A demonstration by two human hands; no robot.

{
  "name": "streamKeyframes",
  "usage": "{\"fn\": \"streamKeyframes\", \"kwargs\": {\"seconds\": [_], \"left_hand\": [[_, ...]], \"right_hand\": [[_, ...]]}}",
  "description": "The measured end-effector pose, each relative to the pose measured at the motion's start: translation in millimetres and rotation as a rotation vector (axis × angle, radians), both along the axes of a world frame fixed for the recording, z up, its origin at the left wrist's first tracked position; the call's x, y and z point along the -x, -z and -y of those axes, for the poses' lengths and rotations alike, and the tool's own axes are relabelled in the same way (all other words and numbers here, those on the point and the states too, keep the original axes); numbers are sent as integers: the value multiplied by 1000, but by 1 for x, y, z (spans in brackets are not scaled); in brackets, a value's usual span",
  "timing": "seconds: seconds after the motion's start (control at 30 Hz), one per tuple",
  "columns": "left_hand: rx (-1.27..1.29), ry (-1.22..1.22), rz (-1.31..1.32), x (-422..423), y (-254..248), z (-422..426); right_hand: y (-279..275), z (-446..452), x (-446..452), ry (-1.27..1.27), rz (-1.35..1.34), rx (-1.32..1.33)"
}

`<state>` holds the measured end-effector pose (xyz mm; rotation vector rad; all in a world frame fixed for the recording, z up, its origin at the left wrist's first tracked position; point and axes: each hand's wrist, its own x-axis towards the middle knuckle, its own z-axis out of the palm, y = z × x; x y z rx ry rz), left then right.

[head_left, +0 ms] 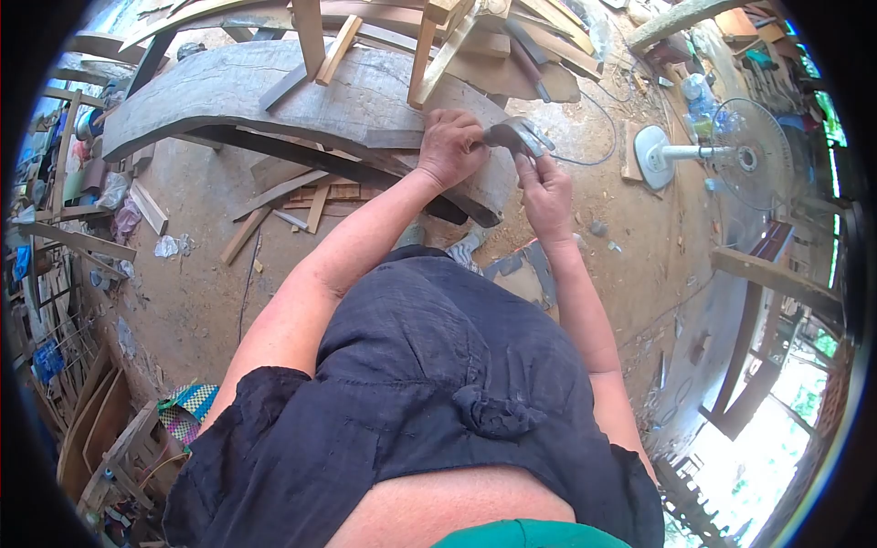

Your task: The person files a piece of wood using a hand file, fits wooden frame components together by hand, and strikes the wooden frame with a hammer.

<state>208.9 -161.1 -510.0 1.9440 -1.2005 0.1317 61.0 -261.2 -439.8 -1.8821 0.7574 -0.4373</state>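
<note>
My right hand (548,196) is wrapped round a claw hammer (517,137). The hammer's face points left, close to the fingers of my left hand (452,146). Those fingers are curled together in a pinch, and whatever sits between them is hidden. Against the left hand lies the end of a short wooden strip (393,139), resting near the edge of a thick, curved wooden slab (347,87). The slab is raised above the floor on a dark frame beam (301,157).
Loose wooden boards (530,50) and upright sticks (309,36) crowd the slab's far side. Offcuts (311,196) lie on the dusty floor below. A standing fan (681,152) is at the right, near a cable (603,119). Timber and clutter (55,320) line the left.
</note>
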Motion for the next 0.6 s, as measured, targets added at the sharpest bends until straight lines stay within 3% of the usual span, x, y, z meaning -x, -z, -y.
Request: {"fn": "streamKeyframes", "kwargs": {"seconds": [0.13,0.53,0.6], "left_hand": [[46,2,-2,0,-2,0],[-130,79,-16,-17,-10,-31],[-145,67,-17,-17,-11,-30]], "right_hand": [[-5,2,-2,-37,-48,59],[-3,-1,-3,-8,-1,51],[-8,4,-6,-4,26,-175]]}}
